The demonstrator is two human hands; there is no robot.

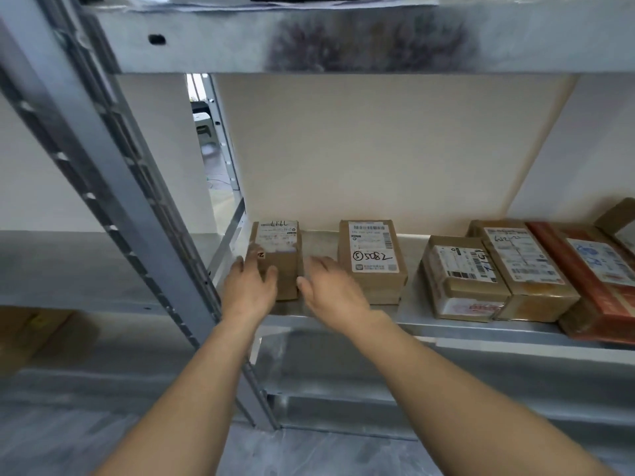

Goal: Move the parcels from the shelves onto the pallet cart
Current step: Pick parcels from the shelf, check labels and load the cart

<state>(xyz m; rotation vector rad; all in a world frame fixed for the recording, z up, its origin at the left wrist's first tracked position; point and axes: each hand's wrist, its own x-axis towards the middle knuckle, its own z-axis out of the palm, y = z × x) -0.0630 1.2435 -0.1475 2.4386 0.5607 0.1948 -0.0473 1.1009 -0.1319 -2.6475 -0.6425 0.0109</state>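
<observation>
The leftmost parcel (pixel 276 259) sits at the left end of the shelf (pixel 429 329), long axis front to back, between the hands. The left hand (pixel 251 286) touches its left side with fingers fairly straight. The right hand (pixel 330 290) hovers open just beside it.

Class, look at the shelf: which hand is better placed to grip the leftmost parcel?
Left. The left hand rests on the leftmost parcel, fingers at its near left corner; the right hand is blurred and open beside it, not clearly touching.
</observation>
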